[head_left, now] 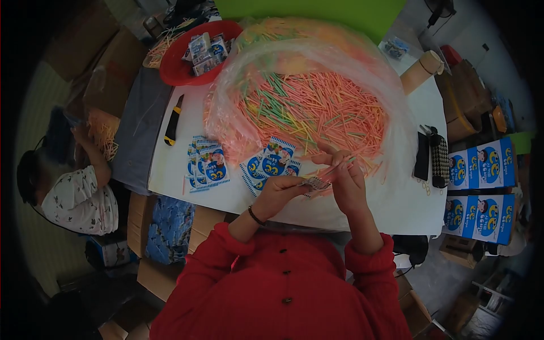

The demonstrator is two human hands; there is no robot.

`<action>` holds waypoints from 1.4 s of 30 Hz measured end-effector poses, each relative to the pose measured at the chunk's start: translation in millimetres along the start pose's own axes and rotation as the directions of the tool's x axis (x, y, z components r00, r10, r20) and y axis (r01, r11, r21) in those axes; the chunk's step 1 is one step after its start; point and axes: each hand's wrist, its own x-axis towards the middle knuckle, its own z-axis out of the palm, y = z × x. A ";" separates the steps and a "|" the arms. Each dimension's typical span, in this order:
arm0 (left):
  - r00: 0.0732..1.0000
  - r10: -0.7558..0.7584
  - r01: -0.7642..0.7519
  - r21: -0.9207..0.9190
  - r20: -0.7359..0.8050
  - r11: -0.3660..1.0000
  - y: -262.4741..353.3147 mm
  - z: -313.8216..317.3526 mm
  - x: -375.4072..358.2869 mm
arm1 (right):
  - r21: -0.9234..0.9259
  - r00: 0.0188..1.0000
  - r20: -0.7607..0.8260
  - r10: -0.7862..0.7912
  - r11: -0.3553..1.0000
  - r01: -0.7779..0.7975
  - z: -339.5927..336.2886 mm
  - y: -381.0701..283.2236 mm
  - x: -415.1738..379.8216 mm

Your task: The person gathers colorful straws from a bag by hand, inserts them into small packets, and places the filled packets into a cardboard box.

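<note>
My left hand [279, 195] is closed on a small printed packet [315, 183] at the table's front edge. Just right of it, my right hand [347, 182] pinches a few thin pink and green sticks [343, 163] above the packet. Behind both hands lies a large clear plastic bag [391, 102], open toward me, full of pink, yellow and green sticks [328, 107]. Blue and white packets [279, 154] lie left of my hands, with another overlapping group [207, 164] farther left.
A red bowl [173, 59] with packets stands back left, near a yellow and black cutter [172, 127]. A black phone-like object [421, 156] and a checkered case [438, 158] lie right. Blue boxes [481, 218] are stacked beyond. Another person [85, 195] sits far left.
</note>
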 end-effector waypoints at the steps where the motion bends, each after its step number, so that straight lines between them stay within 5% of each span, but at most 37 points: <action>1: 1.000 0.003 -0.003 -0.007 -0.001 1.000 2.1 0.4 0.3 | -0.060 0.999 0.037 -0.039 0.997 0.041 0.5 -1.2 0.4; 5: 1.000 0.003 -0.003 -0.020 -0.005 1.000 0.1 -1.4 1.2 | -0.289 0.984 0.178 -0.022 0.955 0.073 -9.0 0.5 -1.1; 7: 1.000 0.022 -0.023 -0.111 -0.009 0.994 2.2 1.9 1.8 | -0.551 0.977 0.213 0.009 0.827 0.112 -11.4 4.0 -4.4; 13: 0.994 0.106 -0.099 -0.207 0.023 0.973 1.9 7.5 14.9 | -0.684 0.957 0.288 0.014 0.702 0.196 -1.3 -6.0 -4.0; 17: 0.981 0.159 -0.135 -0.203 0.107 0.970 -1.7 4.3 24.4 | -0.593 0.967 0.253 -0.026 0.786 0.176 -3.9 -9.1 2.6; 19: 0.980 0.163 -0.138 -0.198 0.116 0.970 -1.2 4.1 25.2 | -0.380 0.992 0.122 0.008 0.924 0.040 -5.8 -9.4 4.9; 24: 0.986 0.075 -0.036 -0.252 0.147 0.967 -0.8 11.7 23.2 | -0.631 0.986 0.168 -0.017 0.766 0.121 -2.7 -10.1 7.9; 26: 0.981 0.189 -0.168 -0.282 0.047 0.944 -3.2 17.5 24.7 | -0.631 0.978 0.210 0.002 0.764 0.134 5.5 -1.1 10.4; 28: 0.973 0.224 -0.230 -0.303 -0.056 0.925 -2.5 10.1 19.9 | -0.223 0.962 -0.250 -0.108 0.973 0.051 8.7 9.1 12.0; 29: 0.975 0.213 -0.220 -0.328 -0.056 0.919 -2.8 4.0 16.7 | -0.211 0.966 -0.236 -0.102 0.976 0.051 -4.3 9.7 14.5; 31: 0.978 0.203 -0.204 -0.368 -0.043 0.907 -0.2 -2.4 10.7 | 0.261 0.935 -0.353 0.040 0.964 0.057 -34.5 1.9 15.3; 34: 0.962 0.089 -0.182 -0.360 -0.260 0.915 16.1 -30.7 -16.4 | 0.112 0.821 -0.544 0.171 0.985 -0.130 -46.9 -14.2 7.2; 37: 0.907 0.037 -0.181 -0.310 -0.419 0.933 18.6 -54.3 -34.2 | 0.190 0.844 -0.491 0.218 0.972 -0.140 -56.4 -8.1 -3.8; 41: 0.929 0.024 -0.160 -0.342 -0.369 0.926 18.5 -53.6 -35.0 | 0.112 0.874 -0.473 0.109 0.992 -0.063 -36.9 14.0 0.4; 42: 0.929 0.027 -0.162 -0.339 -0.370 0.927 15.5 -48.2 -32.8 | -0.191 0.919 -0.393 0.020 0.976 -0.103 -30.2 13.4 0.5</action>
